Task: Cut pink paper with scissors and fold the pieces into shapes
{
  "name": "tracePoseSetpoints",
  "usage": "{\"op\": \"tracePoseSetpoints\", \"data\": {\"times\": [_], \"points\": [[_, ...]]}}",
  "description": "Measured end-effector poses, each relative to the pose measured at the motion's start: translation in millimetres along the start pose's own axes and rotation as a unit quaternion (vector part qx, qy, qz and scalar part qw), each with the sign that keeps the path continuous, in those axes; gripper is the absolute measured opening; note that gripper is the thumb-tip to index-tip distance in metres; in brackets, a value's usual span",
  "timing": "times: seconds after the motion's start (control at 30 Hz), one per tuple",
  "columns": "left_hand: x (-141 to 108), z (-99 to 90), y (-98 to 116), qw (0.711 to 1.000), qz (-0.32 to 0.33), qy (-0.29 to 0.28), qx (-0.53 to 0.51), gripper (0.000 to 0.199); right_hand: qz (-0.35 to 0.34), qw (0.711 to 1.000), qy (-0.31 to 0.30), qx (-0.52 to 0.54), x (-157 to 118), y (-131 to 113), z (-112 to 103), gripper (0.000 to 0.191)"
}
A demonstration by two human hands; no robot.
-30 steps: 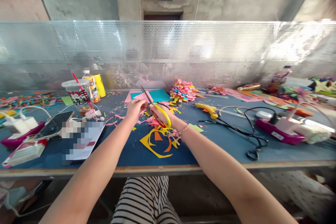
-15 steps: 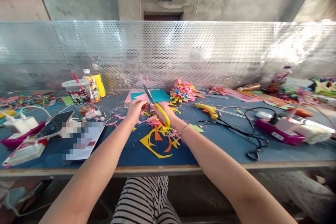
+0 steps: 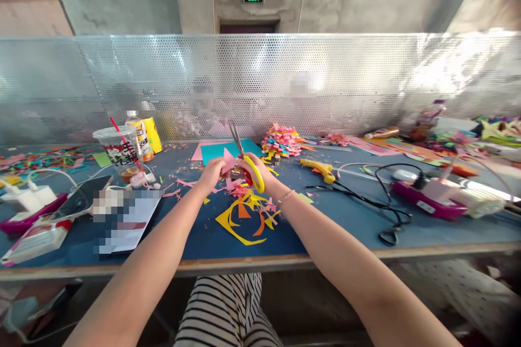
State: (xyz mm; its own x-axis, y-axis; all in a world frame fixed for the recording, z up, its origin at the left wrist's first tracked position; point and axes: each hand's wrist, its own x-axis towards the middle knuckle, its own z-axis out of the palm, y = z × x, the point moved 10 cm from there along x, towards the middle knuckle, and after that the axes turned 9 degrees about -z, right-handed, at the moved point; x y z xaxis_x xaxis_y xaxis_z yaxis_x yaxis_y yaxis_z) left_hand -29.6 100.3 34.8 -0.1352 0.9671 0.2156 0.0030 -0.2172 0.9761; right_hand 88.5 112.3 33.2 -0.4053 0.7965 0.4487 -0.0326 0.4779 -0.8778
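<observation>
Between the fingers of my left hand [image 3: 213, 172] is a piece of pink paper [image 3: 228, 160], its pointed tip upward. My right hand [image 3: 260, 172] is closed round a pair of scissors with yellow handles [image 3: 255, 174]; the blades point up and away, slightly parted, beside the pink paper. Behind both hands lies a sheet of teal paper [image 3: 211, 150] over pink paper. Below them are pink scraps and a yellow paper offcut [image 3: 236, 233] with curved cuts. A layered pink, yellow and blue paper piece [image 3: 280, 141] stands just past my right hand.
On the left are a plastic cup with a red straw [image 3: 118, 146], a bottle [image 3: 134, 130], a phone [image 3: 83, 195] and a power strip [image 3: 32, 214]. A yellow glue gun [image 3: 319, 169], black cable [image 3: 358, 195] and purple power strip [image 3: 427, 200] lie right. A perforated metal screen [image 3: 244, 65] stands behind.
The pink paper has turned and now shows a pointed tip between my hands. The scissors have tilted more upright and their blades have parted slightly. The view has shifted a little.
</observation>
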Motion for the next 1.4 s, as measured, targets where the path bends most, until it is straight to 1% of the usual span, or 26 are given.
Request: {"op": "tracePoseSetpoints", "data": {"times": [0.03,0.1,0.17,0.23,0.33,0.43,0.5,0.63,0.7,0.8,0.87,0.93,1.0,1.07,1.17,1.23,1.4], "points": [[-2.8,12.1,2.8,0.998,0.014,-0.051,0.046,0.021,-0.006,1.000,0.009,0.015,0.1,-2.5,0.4,0.033],[-7.8,23.6,4.1,0.990,0.027,-0.095,0.104,0.025,-0.022,0.999,0.026,0.033,0.6,-6.6,0.2,0.034],[-10.7,29.0,2.7,0.984,0.031,-0.112,0.136,0.025,-0.043,0.997,0.043,0.039,1.2,-9.3,-2.1,0.033],[-11.6,30.9,1.5,0.981,0.034,-0.113,0.153,0.023,-0.060,0.996,0.052,0.035,1.9,-9.2,-4.4,0.031],[-11.7,31.8,3.3,0.980,0.045,-0.103,0.162,0.025,-0.070,0.996,0.043,0.025,3.4,-6.6,-4.5,0.028],[-12.8,35.3,7.5,0.980,0.054,-0.111,0.157,0.020,-0.082,0.995,0.044,0.027,3.9,-8.5,-5.4,0.028],[-13.1,35.3,11.4,0.981,0.062,-0.107,0.149,0.018,-0.083,0.995,0.048,0.026,3.6,-10.3,-6.2,0.028],[-12.6,33.7,12.8,0.984,0.070,-0.098,0.132,0.021,-0.077,0.995,0.061,0.008,2.8,-11.8,-8.9,0.027],[-11.9,34.3,8.8,0.985,0.062,-0.105,0.118,0.021,-0.080,0.995,0.063,-0.006,3.1,-11.5,-10.2,0.028],[-9.5,34.3,-2.8,0.989,0.023,-0.120,0.082,0.022,-0.078,0.994,0.064,-0.039,4.5,-7.9,-12.3,0.027],[-6.4,28.6,-6.2,0.992,0.013,-0.104,0.068,0.024,-0.068,0.994,0.061,-0.063,5.8,-3.4,-13.5,0.027],[-2.3,16.5,-4.1,0.997,0.022,-0.060,0.051,0.022,-0.060,0.993,0.057,-0.082,7.0,0.9,-14.7,0.027],[1.8,2.5,-2.6,1.000,0.021,-0.013,0.007,0.020,-0.062,0.992,0.057,-0.097,8.0,2.4,-16.6,0.027],[5.0,-7.6,-2.2,0.999,0.014,0.016,-0.034,0.017,-0.069,0.991,0.057,-0.100,8.7,2.0,-17.4,0.029],[8.2,-17.6,-2.9,0.996,0.004,0.045,-0.075,0.016,-0.078,0.991,0.045,-0.096,8.8,0.8,-15.0,0.031],[9.9,-21.1,-3.9,0.994,0.001,0.053,-0.093,0.017,-0.078,0.992,0.031,-0.099,7.9,0.7,-11.4,0.031],[11.4,-26.9,-2.5,0.992,0.017,0.076,-0.100,0.017,-0.056,0.988,-0.005,-0.144,1.6,-0.6,-1.3,0.032]]}}
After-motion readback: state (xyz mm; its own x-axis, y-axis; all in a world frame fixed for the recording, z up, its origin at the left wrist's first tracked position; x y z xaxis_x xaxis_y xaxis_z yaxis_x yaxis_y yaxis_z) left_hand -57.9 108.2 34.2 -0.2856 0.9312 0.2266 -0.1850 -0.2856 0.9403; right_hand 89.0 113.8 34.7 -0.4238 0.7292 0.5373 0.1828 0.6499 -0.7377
